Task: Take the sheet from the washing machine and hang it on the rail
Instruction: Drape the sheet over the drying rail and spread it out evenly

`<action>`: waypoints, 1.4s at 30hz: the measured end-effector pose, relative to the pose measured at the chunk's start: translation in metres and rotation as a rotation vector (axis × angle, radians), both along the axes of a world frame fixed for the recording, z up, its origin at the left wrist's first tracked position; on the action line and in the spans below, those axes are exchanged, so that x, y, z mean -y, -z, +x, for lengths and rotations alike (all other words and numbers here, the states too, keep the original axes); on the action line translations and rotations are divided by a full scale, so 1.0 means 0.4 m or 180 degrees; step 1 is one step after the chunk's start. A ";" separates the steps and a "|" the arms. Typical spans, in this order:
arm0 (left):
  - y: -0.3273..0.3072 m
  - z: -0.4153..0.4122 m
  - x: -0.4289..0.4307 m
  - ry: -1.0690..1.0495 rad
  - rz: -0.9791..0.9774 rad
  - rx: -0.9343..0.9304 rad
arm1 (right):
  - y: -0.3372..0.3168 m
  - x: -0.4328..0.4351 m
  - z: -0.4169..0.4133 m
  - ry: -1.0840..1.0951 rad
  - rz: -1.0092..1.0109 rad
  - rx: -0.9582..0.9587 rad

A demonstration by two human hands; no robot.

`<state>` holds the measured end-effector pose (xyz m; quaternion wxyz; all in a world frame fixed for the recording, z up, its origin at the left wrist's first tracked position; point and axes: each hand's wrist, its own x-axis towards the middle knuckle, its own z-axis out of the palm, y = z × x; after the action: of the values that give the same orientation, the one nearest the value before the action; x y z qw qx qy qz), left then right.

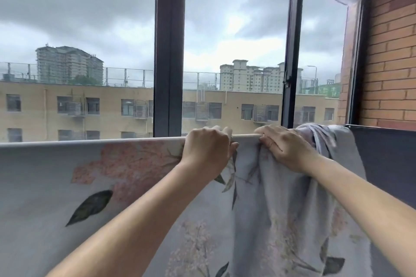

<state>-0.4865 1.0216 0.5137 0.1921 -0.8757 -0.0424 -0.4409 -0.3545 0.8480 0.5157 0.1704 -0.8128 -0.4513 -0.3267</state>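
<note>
Clamping the sheet (117, 189) against the rail (245, 135) are left hand (206, 151) and right hand (285, 148).

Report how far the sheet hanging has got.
Done: the sheet is draped over the rail, and its left stretch lies flat. In hand: the left hand and the right hand both grip the sheet at the rail, with a short bare stretch of rail between them. Left: the bunch at the right end is gathered and needs spreading out.
</note>
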 end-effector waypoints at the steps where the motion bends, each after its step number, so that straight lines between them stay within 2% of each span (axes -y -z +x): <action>1: 0.000 0.007 0.006 0.0002 0.0014 -0.0008 | -0.002 0.004 0.009 -0.0048 0.0012 0.0024; 4: -0.004 0.013 0.014 0.0111 -0.0159 0.0034 | -0.004 0.016 0.044 -0.0223 0.0097 -0.0051; 10: -0.025 -0.002 -0.002 0.0267 -0.0899 0.0274 | -0.030 0.011 0.083 -0.0512 0.0479 -0.0070; 15: -0.034 -0.053 -0.040 -0.0082 -0.1186 0.0942 | -0.048 0.021 0.139 -0.0498 0.1039 -0.0344; 17: -0.043 -0.098 -0.070 -0.0377 -0.1316 0.1275 | -0.050 0.026 0.159 -0.0539 0.1065 -0.0515; 19: -0.054 -0.146 -0.096 -0.0905 -0.1457 0.1332 | -0.048 0.025 0.162 -0.0593 0.0826 -0.0625; 23: -0.081 -0.184 -0.117 -0.2042 -0.1999 0.0689 | -0.042 0.021 0.147 -0.0590 0.0118 -0.0577; 24: -0.086 -0.184 -0.116 -0.2060 -0.2054 0.0582 | -0.040 0.022 0.142 -0.0554 -0.0068 -0.0488; 26: -0.084 -0.170 -0.103 -0.1541 -0.2001 0.0434 | -0.039 0.029 0.134 -0.0606 -0.0192 -0.0418; 28: -0.068 -0.148 -0.083 -0.0712 -0.1782 0.0162 | -0.047 0.037 0.130 -0.0812 -0.0002 -0.0548; 30: -0.052 -0.128 -0.057 -0.0340 -0.1410 -0.0186 | -0.053 0.032 0.131 -0.0943 0.0304 -0.0643; 32: -0.048 -0.114 -0.048 -0.0261 -0.1130 -0.0236 | -0.053 0.023 0.130 -0.0931 0.0647 -0.0624; 34: -0.050 -0.111 -0.059 -0.0224 -0.1126 -0.0195 | -0.046 0.011 0.133 -0.0921 0.0876 -0.0551; 37: -0.052 -0.112 -0.082 -0.0378 -0.1473 -0.0002 | -0.046 0.015 0.127 -0.0886 0.0516 -0.0522; 39: -0.051 -0.103 -0.082 -0.0593 -0.1464 0.0163 | -0.051 0.035 0.129 -0.0646 0.0273 -0.0355; 42: -0.054 -0.080 -0.045 -0.0835 -0.1336 0.0311 | -0.061 0.091 0.157 -0.0266 0.0389 -0.0102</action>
<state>-0.5186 1.0395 0.5355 0.0594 -0.8611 -0.2555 -0.4355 -0.2915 0.8116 0.5399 0.2403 -0.7864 -0.4613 -0.3332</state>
